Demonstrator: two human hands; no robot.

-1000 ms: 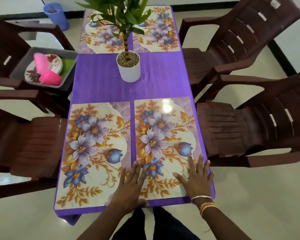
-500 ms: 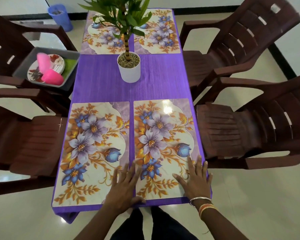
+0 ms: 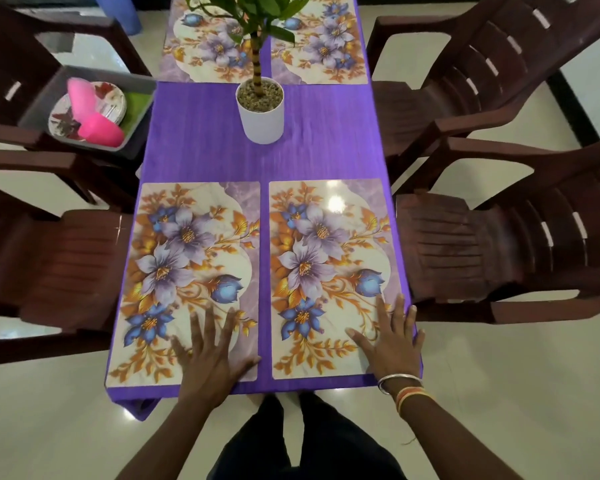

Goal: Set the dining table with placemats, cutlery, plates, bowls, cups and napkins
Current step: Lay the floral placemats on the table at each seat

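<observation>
Two floral placemats lie side by side at the near end of the purple table (image 3: 208,157). My left hand (image 3: 210,355) rests flat, fingers spread, on the near right corner of the left placemat (image 3: 184,271). On the right placemat (image 3: 329,271), my right hand (image 3: 390,344) lies flat on the near right corner. Two more placemats (image 3: 319,46) lie at the far end. A grey tub (image 3: 142,84) on the left chair holds patterned plates (image 3: 59,116), pink cups (image 3: 99,129) and something green.
A potted plant in a white pot (image 3: 261,112) stands mid-table. Brown plastic chairs flank the table, two on the right (image 3: 499,244) and two on the left (image 3: 42,268). A blue bin (image 3: 125,12) stands on the floor at the far left.
My left hand slid left from the gap between the near placemats onto the left placemat. The right hand stayed on the right placemat's corner. The camera came closer.
</observation>
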